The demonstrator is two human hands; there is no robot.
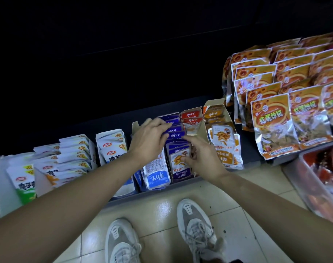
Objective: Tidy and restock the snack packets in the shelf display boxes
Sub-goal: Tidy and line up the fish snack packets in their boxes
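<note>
Mid-frame, the left hand [150, 138] is curling its fingers over the rear purple packets [176, 134]; the right hand [201, 158] is pinching the front ones.

We see purple packets [176, 134] standing upright in a row, front to back, near the shelf's front edge. A blue packet [158, 177] leans at their left. Red packets [192, 120] and orange packets [215, 115] stand in open cardboard display boxes [216, 103] to their right.

"20%" and "卫龙" on white packets [112, 150]
</note>
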